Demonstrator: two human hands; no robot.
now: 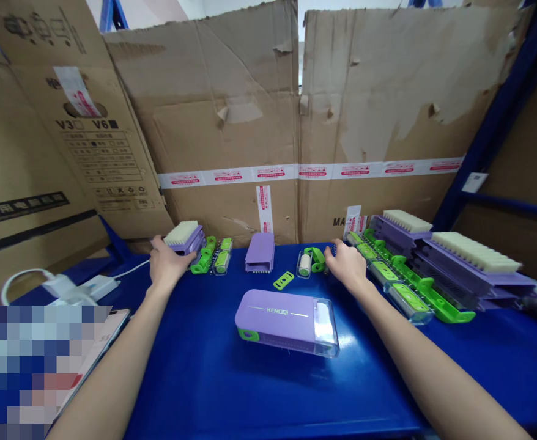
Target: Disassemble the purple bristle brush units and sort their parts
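My left hand (pixel 166 261) reaches to the back left, its fingers around a purple brush piece (pixel 185 237) with cream bristles. Beside it stand green brackets (pixel 204 255) and clear cases with green tops (pixel 223 256). My right hand (pixel 347 263) is closed at the back right, its fingertips by a small dark part too hidden to name, just right of a green bracket (pixel 315 259) and a clear case with a white roll (pixel 304 264). Between the hands are a purple sleeve (pixel 260 252) and a flat green plate (pixel 284 280). Nearer lies a purple KEMOQI device (pixel 277 321).
Purple brush parts (pixel 474 263), green brackets (pixel 443 305) and clear cases (pixel 408 300) line the right side of the blue table (pixel 268 397). A charger with cable (pixel 69 287) and a phone (pixel 103 342) lie left. Cardboard (pixel 227 134) walls the back.
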